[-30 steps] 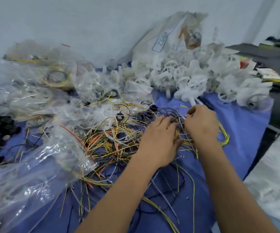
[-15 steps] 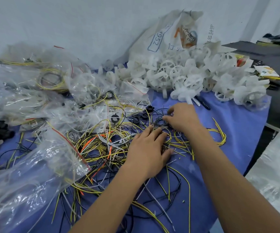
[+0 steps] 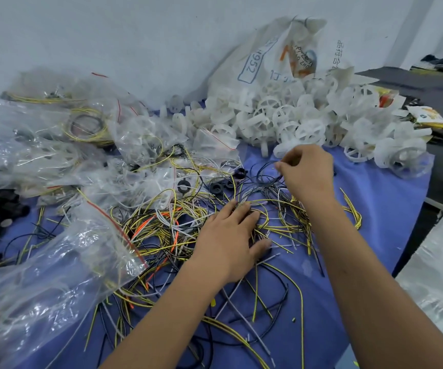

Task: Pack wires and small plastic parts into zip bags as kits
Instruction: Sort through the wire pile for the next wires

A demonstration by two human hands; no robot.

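1. Right hand: raised off the wire tangle since half a second ago, now poised just in front of the white plastic wheels; fingertips pinched on a thin dark wire drawn up from the heap in a loop.
2. Left hand: flat on the tangle, fingers straight and spread, thumb out to the side; nothing gripped, only pressed down, much as in the preceding instants.
3. Meaning of the change: one strand being singled out while the heap is pinned; judged an early step of a kit, picking rather than bagging.
4. Wire tangle: yellow, black, white and orange strands spread over the blue cloth, between both forearms and the bags.
5. Zip bags: clear, red-striped at the mouth, heaped on the left; several already holding coiled wires, the nearest lying apart from both hands.
6. Black rings: loose among the wires, just beyond the left fingertips.
7. Risk, as a judgement: snagging of neighbouring strands on the lifted wire.
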